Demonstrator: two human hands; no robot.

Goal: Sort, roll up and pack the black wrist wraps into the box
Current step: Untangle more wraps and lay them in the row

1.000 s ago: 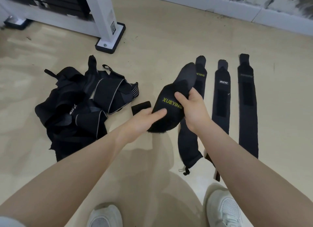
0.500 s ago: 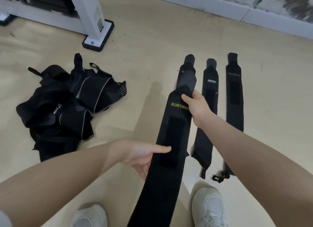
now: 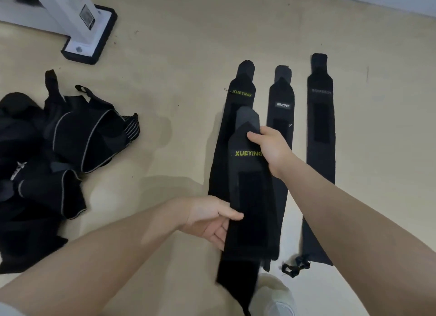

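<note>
I hold a black wrist wrap [image 3: 250,197] with yellow XUEYING lettering stretched out lengthwise above the floor. My right hand [image 3: 271,148] pinches its upper part beside the lettering. My left hand [image 3: 210,219] grips its left edge lower down, thumb on top and fingers underneath. Under it, flat on the floor, lies a second XUEYING wrap [image 3: 238,98]. To the right lie two more flat black wraps, one with a white label [image 3: 280,103] and one with faint grey lettering [image 3: 320,117]. No box is in view.
A tangled pile of black wraps and straps [image 3: 54,164] lies on the beige floor at the left. A white machine post with a black-edged foot [image 3: 89,30] stands at top left. My white shoe [image 3: 276,296] shows at the bottom. A wall runs along the top right.
The bunched wrap was pulled out straight between my hands a second ago. Since then it has come down over the XUEYING wrap on the floor, and the view has moved closer.
</note>
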